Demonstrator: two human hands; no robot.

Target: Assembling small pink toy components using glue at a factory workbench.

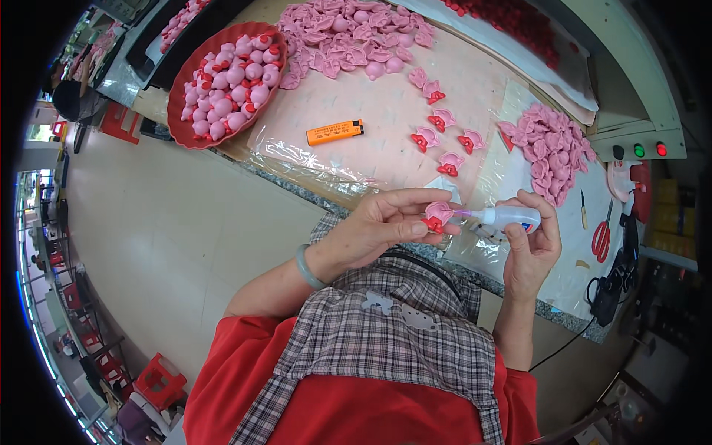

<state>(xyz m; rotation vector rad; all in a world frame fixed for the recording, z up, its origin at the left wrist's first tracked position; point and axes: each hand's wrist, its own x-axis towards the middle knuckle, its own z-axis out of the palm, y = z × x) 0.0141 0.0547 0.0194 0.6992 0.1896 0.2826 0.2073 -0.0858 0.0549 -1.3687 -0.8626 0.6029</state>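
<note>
Between the fingertips of my left hand (382, 225) is a small pink piece with a red bow (438, 215), its hollow side turned up. My right hand (532, 241) is wrapped round a small translucent glue bottle (513, 217), tilted sideways. The bottle's thin nozzle points left and its tip is at the pink piece; whether they touch I cannot tell. Just beyond my hands, several like pink pieces with red bows (450, 164) lie spread on the table. To their right is a heap of plain pink pieces (552, 152).
A red scalloped bowl (180, 111) of pink balls with red parts stands at the far left. An orange lighter (335, 133) lies mid-table. More pink pieces (348, 37) are piled at the back. Red-handled scissors (601, 241), a small knife (584, 211) and a black cord (567, 341) are at the right.
</note>
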